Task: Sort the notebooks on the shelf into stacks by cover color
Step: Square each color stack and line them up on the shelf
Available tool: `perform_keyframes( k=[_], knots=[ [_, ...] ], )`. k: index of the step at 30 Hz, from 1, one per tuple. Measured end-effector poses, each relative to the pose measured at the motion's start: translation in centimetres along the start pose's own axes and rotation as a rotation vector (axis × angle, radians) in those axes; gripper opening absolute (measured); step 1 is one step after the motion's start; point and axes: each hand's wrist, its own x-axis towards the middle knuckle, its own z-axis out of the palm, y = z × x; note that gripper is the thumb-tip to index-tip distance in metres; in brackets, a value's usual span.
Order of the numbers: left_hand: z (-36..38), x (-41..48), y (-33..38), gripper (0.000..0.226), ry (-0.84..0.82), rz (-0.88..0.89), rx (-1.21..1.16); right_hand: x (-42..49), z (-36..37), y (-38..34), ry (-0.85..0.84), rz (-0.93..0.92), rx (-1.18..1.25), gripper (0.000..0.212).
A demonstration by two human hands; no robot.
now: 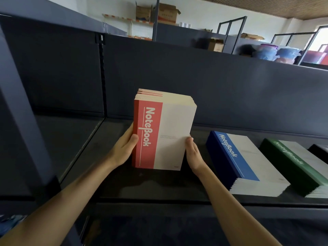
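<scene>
Left hand [124, 148] gripping spine edge of red notebook stack [165, 132], thumb lying on red band. Right hand [194, 157] clasping opposite edge, thumb pressing on white cover. Stack standing upright between both hands, over shelf [142, 183]; contact with shelf unclear. Blue notebook stack [248, 160] lying flat just right of right hand, green notebook stack [298, 166] lying beyond it.
</scene>
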Motion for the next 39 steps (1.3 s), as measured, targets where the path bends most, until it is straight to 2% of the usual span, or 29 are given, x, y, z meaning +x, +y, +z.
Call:
perform_keyframes(
  k=[2, 3, 6, 8, 10, 14, 21, 25, 29, 32, 33, 35, 39],
  knots=[
    [-0.3, -0.5, -0.4, 0.099, -0.072, -0.034, 0.020, -0.6, -0.2, 0.5, -0.038, -0.026, -0.027, 0.090],
    [-0.4, -0.6, -0.6, 0.099, -0.105, -0.052, 0.036, -0.9, -0.3, 0.6, -0.054, -0.014, -0.061, 0.085],
    [-1.0, -0.2, -0.4, 0.113, -0.173, -0.090, 0.116, -1.2, -1.1, 0.6, -0.071, 0.007, -0.152, 0.040],
    [-1.5, 0.0, -0.2, 0.115, -0.199, -0.122, 0.155, -1.2, -1.7, 0.6, -0.100, -0.020, -0.277, 0.056],
    [-1.8, 0.1, 0.0, 0.105, -0.205, -0.153, 0.158, -1.2, -1.7, 0.6, -0.112, -0.008, -0.324, 0.069],
    [-1.7, 0.3, 0.1, 0.059, -0.171, -0.209, 0.183, -0.6, -0.9, 0.4, -0.082, 0.071, -0.326, 0.073],
    [-1.3, 0.5, 0.3, 0.067, -0.201, -0.241, 0.313, -0.4, -0.3, 0.5, -0.088, 0.081, -0.292, 0.075],
    [-1.3, 0.6, 0.5, 0.065, -0.232, -0.233, 0.271, -0.4, -0.5, 0.5, -0.098, 0.078, -0.279, 0.071],
    [-1.8, 0.4, 0.4, 0.054, -0.159, -0.210, 0.153, -0.5, -0.8, 0.5, -0.046, 0.057, -0.211, 0.060],
    [-1.8, 0.1, 0.0, 0.079, -0.097, -0.208, 0.043, -0.7, -0.4, 0.8, 0.006, 0.033, -0.151, 0.055],
    [-1.7, 0.1, -0.1, 0.076, -0.070, -0.207, 0.018, -0.7, -0.3, 0.8, 0.022, 0.023, -0.137, 0.054],
    [-1.3, 0.0, 0.0, 0.048, -0.026, -0.199, -0.018, -0.8, -0.1, 0.7, 0.047, 0.021, -0.121, 0.050],
    [-0.7, 0.5, 1.3, 0.040, 0.046, -0.231, -0.092, -0.7, -0.5, -1.1, 0.078, 0.073, -0.079, 0.045]
  ],
)
